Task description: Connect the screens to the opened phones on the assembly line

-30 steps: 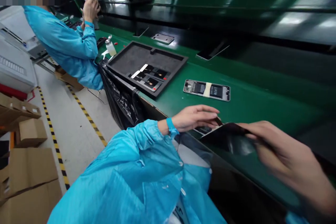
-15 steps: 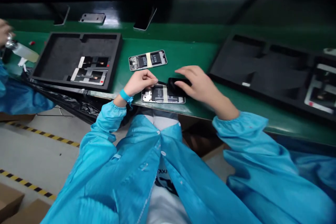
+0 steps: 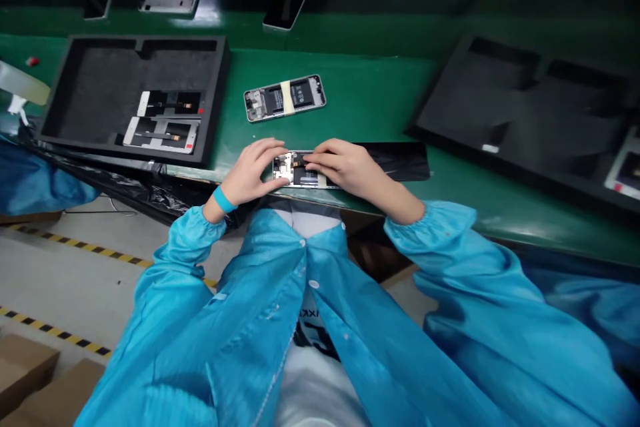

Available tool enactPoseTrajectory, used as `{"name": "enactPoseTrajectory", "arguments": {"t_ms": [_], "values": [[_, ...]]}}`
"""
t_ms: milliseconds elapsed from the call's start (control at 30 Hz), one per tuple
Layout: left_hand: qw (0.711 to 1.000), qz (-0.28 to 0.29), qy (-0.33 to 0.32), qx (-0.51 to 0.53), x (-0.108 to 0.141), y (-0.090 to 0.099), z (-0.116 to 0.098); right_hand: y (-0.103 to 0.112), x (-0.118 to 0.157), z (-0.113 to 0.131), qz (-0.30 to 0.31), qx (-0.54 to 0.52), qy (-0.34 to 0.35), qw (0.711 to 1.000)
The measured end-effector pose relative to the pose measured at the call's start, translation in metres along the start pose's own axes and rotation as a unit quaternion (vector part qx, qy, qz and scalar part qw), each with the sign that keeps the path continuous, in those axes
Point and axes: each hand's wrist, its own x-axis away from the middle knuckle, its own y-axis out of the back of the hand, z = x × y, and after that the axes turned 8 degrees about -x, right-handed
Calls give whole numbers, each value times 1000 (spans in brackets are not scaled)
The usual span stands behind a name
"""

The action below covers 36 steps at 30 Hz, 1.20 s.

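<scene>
- While I watch from afar, my left hand (image 3: 249, 173) and right hand (image 3: 347, 167) grip the open phone chassis (image 3: 295, 175) from both sides
- That chassis sits at the green worktop's (image 3: 380, 100) near edge, beside a black sheet (image 3: 400, 161)

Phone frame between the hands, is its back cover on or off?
Off: the phone frame lies on the green bench top with its circuit board and inner parts exposed between the left hand and right hand.

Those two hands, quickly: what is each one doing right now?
Left hand: closed, holding the open phone at its end.
Right hand: closed, fingers resting on that phone too.
</scene>
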Motion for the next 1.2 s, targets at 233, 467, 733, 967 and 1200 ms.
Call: {"name": "enactPoseTrajectory", "arguments": {"t_ms": [233, 467, 733, 967, 1200], "values": [[996, 34, -47, -67, 5, -8, 9, -2, 4, 8, -2, 51, -5, 999], [986, 38, -101, -130, 6, -8, 8, -2, 5, 10, -6, 55, -3, 998], [966, 76, -127, -212, 6, -4, -2, -3, 6, 11, -3, 54, -11, 999], [957, 109, -133, -233, -5, 6, -1, -4, 3, 12, 16, 68, -16, 997], [985, 26, -98, -136, 5, 3, 13, 25, 14, 19, -12, 68, -50, 996]]}}
